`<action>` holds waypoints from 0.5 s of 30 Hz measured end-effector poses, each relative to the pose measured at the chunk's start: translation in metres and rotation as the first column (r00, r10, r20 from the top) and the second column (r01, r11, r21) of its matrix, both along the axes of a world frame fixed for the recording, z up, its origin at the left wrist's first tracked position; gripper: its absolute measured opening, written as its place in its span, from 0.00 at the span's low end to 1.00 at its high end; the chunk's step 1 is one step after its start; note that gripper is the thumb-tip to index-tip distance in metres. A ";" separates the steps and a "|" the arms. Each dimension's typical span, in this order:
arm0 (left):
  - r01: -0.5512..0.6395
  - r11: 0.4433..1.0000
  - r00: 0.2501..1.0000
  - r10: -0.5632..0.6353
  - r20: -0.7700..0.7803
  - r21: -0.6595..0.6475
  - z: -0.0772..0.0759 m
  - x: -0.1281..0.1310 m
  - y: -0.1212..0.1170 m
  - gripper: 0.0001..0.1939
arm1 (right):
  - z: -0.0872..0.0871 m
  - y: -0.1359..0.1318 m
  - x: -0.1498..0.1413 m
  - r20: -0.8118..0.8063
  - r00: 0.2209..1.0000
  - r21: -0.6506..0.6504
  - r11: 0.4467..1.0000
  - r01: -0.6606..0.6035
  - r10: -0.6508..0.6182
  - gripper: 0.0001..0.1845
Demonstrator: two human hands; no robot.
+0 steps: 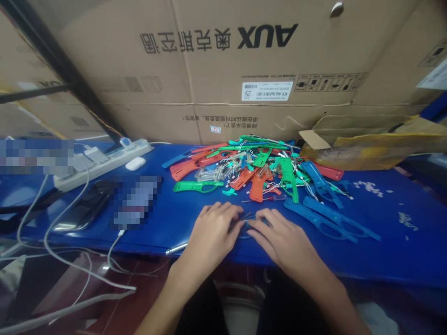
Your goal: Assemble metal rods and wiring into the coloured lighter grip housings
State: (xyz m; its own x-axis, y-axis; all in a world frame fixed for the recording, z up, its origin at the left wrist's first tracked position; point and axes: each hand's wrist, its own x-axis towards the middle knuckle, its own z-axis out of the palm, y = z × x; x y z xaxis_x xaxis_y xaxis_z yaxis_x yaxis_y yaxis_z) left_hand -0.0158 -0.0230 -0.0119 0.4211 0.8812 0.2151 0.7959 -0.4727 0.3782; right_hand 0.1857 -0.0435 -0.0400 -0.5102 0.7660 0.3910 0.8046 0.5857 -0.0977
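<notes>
At the front edge of the blue table, my left hand [214,228] and my right hand [281,235] are close together, fingers bent and closed around a small blue plastic piece [247,224]. It looks like a blue lighter casing, mostly covered by my fingers. Just beyond lies a screwdriver [268,198] with a reddish handle. Two blue lighter casings [323,223] rest right of my right hand. A heap of green, red and blue casings [256,170], with clear parts and thin white wires, spreads behind. Beside my left forearm is a metal rod [177,248].
A large cardboard box [209,83] walls off the back. An open carton [363,151] stands at back right, near small white bits [368,187]. To the left are a power strip [104,164], a white earbud case [135,163], a dark phone [85,204] and cables [49,228].
</notes>
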 end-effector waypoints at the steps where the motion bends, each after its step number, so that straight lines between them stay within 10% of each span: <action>1: -0.003 1.000 1.000 0.003 0.016 -0.013 0.002 -0.004 -0.002 0.08 | 0.000 0.000 0.000 -0.006 1.000 0.003 1.000 0.008 -0.008 0.19; 15: -0.140 0.990 0.969 0.130 0.212 0.032 -0.020 -0.036 -0.025 0.08 | -0.001 -0.003 0.001 -0.082 0.992 0.019 0.995 0.100 -0.098 0.24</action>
State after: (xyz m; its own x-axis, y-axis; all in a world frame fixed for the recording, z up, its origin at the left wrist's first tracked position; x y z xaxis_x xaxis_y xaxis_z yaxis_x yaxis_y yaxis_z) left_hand -0.0522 -0.0477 -0.0314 0.2404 0.9137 0.3276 0.7595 -0.3872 0.5228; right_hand 0.1862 -0.0467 -0.0406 -0.3985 0.8016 0.4456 0.8486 0.5066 -0.1524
